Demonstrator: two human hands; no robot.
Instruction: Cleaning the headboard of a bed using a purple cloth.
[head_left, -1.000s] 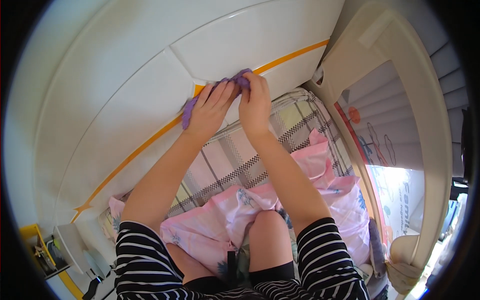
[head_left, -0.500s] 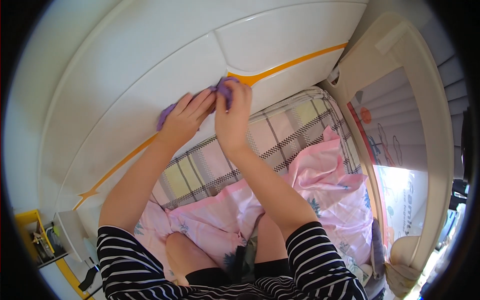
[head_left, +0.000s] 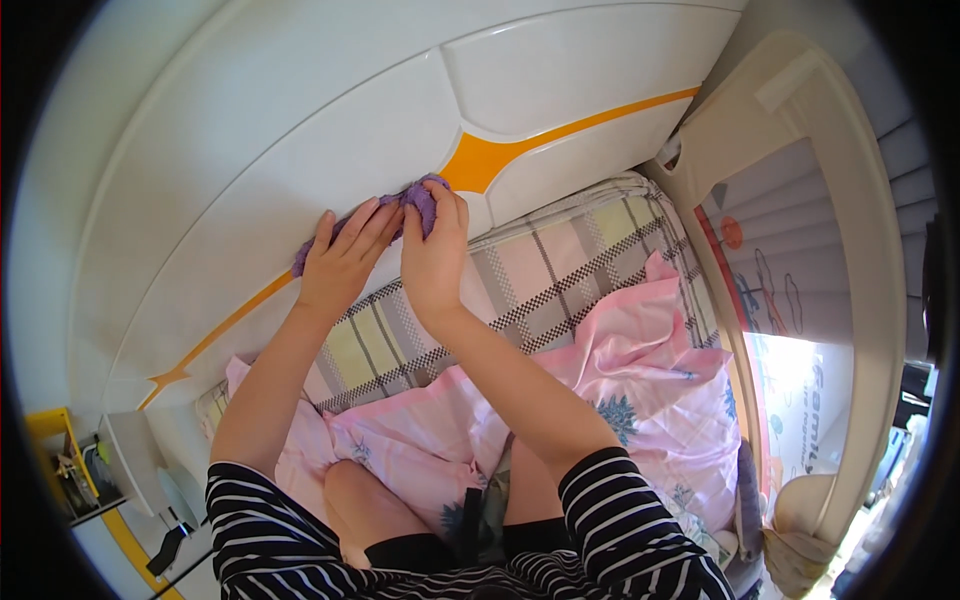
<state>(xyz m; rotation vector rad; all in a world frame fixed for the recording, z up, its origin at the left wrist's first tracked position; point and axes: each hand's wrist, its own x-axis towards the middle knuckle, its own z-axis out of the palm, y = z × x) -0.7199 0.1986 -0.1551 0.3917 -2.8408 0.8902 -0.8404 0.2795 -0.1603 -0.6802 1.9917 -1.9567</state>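
Note:
A crumpled purple cloth [head_left: 421,203] lies against the glossy white headboard [head_left: 370,130], along its orange stripe [head_left: 480,163]. My left hand [head_left: 338,262] presses the cloth's left part to the panel, fingers stretched out and lying flat. Beside it, my right hand [head_left: 435,262] has its fingers curled round the bunched right end of the cloth. That end sits just left of the wide part of the stripe. Part of the cloth is hidden beneath my fingers.
Below the headboard is a plaid mattress [head_left: 520,280] with a rumpled pink sheet [head_left: 640,375] over it, my bare legs on top. A beige-framed bed guard [head_left: 885,290] with a mesh panel stands at the right. Far left, a yellow-edged shelf [head_left: 62,425] holds small items.
Both hands and the cloth have slid left and slightly down along the headboard, uncovering more of the orange stripe's wide part. My right hand still grips the cloth.

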